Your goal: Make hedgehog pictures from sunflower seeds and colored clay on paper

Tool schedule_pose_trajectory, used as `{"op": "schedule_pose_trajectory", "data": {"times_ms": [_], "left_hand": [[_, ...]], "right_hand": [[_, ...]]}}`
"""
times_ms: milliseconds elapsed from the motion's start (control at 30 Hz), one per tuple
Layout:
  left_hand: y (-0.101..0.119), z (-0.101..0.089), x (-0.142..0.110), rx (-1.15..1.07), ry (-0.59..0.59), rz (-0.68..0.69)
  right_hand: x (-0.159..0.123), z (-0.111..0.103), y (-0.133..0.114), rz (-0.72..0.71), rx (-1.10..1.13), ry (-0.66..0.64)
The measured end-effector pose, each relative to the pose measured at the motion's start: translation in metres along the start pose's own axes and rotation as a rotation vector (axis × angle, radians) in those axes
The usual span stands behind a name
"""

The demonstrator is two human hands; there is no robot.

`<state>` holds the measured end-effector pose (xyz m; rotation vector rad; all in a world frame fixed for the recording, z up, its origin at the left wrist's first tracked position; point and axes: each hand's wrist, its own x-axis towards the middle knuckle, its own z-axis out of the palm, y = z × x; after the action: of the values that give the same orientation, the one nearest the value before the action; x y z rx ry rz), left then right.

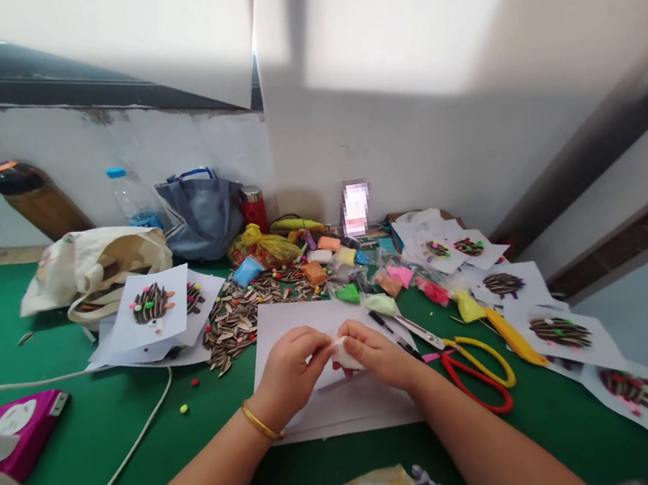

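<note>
Head view: a small white lump (347, 357) is held between the thumb and curled fingers of the right hand (379, 355). It is touched at its left side by the fingertips of the left hand (292, 369), which are drawn close together; whether any of it is pinched by them cannot be told. A gold bangle (262, 423) is worn on the left wrist. Beneath the fingers, white paper (363, 412) is spread on a green table (205, 425).

Just right of the right-hand fingers, black pens (398, 335) and scissors (475, 354) with one yellow and one red handle are laid; farther right, a yellow tool (514, 337) is seen near overlapping sheets (615, 340) decorated with striped seeds. Beyond the fingertips, coloured packets (381, 303) are clustered. Beyond and left of the left-hand fingers, loose striped seeds (232, 323) are heaped, and by them a seed-covered hedgehog picture (153, 306) is stacked on other sheets. Well left, a magenta box (31, 432) is placed beside a white cable (144, 427).
</note>
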<state>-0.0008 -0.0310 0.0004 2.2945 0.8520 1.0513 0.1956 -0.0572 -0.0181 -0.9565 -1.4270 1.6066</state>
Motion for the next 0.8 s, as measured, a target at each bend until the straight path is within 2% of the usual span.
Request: {"op": "schedule_pose_trajectory", "data": {"times_ms": [200,333,433,633,800], "left_hand": [[-0.0043,0.0003,-0.0006,-0.054,0.022,-0.016],[-0.0029,-0.0018,-0.0001,-0.068,0.045,0.022],[-0.0004,-0.0025,0.0006,-0.072,0.037,-0.005],[0.0005,0.0011,0.0001,-0.133,0.046,-0.096],[-0.0013,0.0022,-0.0005,-0.161,0.013,-0.109]], "right_hand": [[-0.0009,-0.0005,-0.0045,0.014,0.01,0.038],[-0.0014,0.0023,-0.0049,0.021,0.038,0.007],[-0.0014,0.0032,-0.0039,0.015,0.06,-0.004],[-0.0004,0.0005,-0.0043,-0.033,-0.042,0.125],[0.0001,0.003,-0.0065,-0.06,-0.083,0.151]]}}
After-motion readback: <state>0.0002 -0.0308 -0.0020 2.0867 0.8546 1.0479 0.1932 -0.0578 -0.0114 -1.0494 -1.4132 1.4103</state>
